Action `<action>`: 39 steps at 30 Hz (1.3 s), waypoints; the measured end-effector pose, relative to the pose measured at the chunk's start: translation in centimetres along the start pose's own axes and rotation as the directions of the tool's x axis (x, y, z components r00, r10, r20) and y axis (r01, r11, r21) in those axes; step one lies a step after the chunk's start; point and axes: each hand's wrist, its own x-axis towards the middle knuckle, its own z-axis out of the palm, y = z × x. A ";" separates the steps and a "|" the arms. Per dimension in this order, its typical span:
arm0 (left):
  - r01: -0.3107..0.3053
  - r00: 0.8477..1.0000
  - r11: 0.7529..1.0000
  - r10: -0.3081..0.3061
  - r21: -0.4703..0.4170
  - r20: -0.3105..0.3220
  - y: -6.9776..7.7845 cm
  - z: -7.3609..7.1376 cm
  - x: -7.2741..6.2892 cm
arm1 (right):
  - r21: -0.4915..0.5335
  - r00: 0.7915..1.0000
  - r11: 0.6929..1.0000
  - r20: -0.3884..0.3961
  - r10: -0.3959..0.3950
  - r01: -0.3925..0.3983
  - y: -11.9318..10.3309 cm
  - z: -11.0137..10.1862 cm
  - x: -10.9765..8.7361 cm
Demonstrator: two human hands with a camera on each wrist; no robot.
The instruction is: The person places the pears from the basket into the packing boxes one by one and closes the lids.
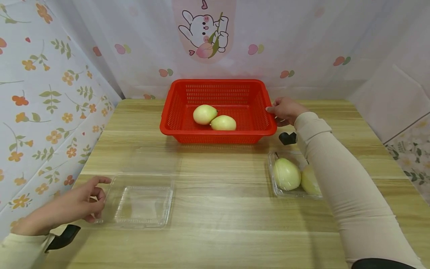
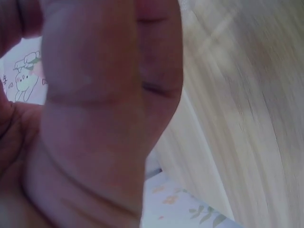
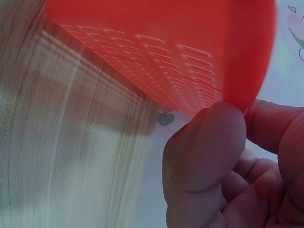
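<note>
Basket (image 1: 217, 138) at the back of the table (image 1: 221, 224), right hand (image 1: 287, 111) on its side.
The right hand's fingers pinch the red rim; two pale yellow fruits (image 1: 205, 114) lie inside, side by side. The left hand (image 1: 72, 203) has fingers loosely bent beside a clear container (image 1: 142, 206); whether they touch it is hard to tell. A beige right sleeve (image 1: 349, 190) partly blocks a clear box (image 1: 271, 173) of similar fruit (image 1: 286, 175). Patterned cloth (image 1: 134, 71) hangs behind.

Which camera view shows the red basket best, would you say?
The head view: nearly the whole red basket shows, with two fruits inside. The right wrist view shows only part, its rim pinched by the right hand; the left wrist view shows none.
</note>
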 end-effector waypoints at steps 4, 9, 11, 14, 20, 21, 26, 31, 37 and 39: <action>-0.017 1.000 1.000 0.017 -0.017 0.000 0.3 0.5 0.4 | 0.005 1.000 1.000 0.002 -0.004 0.003 0.0 0.0 0.0; -0.033 0.999 0.998 0.033 -0.048 0.009 0.9 0.9 0.9 | 0.007 1.000 1.000 0.006 -0.004 0.004 0.0 0.0 0.0; -0.035 0.999 0.997 0.035 -0.062 0.013 1.0 1.0 1.0 | 0.007 1.000 1.000 0.003 -0.003 0.003 0.0 0.0 0.0; -0.032 0.999 0.997 0.034 -0.074 0.018 1.0 1.2 1.1 | 0.006 1.000 1.000 0.002 -0.001 0.001 -0.1 0.0 -0.1; -0.017 0.999 0.997 0.019 -0.072 0.031 1.1 1.4 1.2 | -0.005 1.000 1.000 0.000 0.004 -0.004 0.0 0.0 0.1; -0.013 0.999 0.997 0.016 -0.074 0.033 1.1 1.5 1.3 | -0.008 1.000 1.000 0.000 0.003 -0.003 0.0 0.0 0.1; -0.019 0.999 0.997 0.022 -0.080 0.033 1.6 1.9 1.9 | -0.014 1.000 1.000 -0.005 -0.002 0.002 0.1 0.0 0.1; -0.034 0.999 0.996 0.037 -0.086 0.027 2.1 2.4 2.5 | -0.009 1.000 1.000 0.002 -0.003 0.003 0.2 0.0 0.1; -0.039 0.999 0.995 0.040 -0.089 0.018 2.6 3.1 3.0 | -0.011 1.000 1.000 0.007 -0.004 0.004 0.2 -0.1 0.1; -0.039 0.999 0.996 0.040 -0.085 0.011 2.9 3.4 3.1 | -0.009 1.000 1.000 0.009 -0.006 0.006 0.2 -0.1 0.1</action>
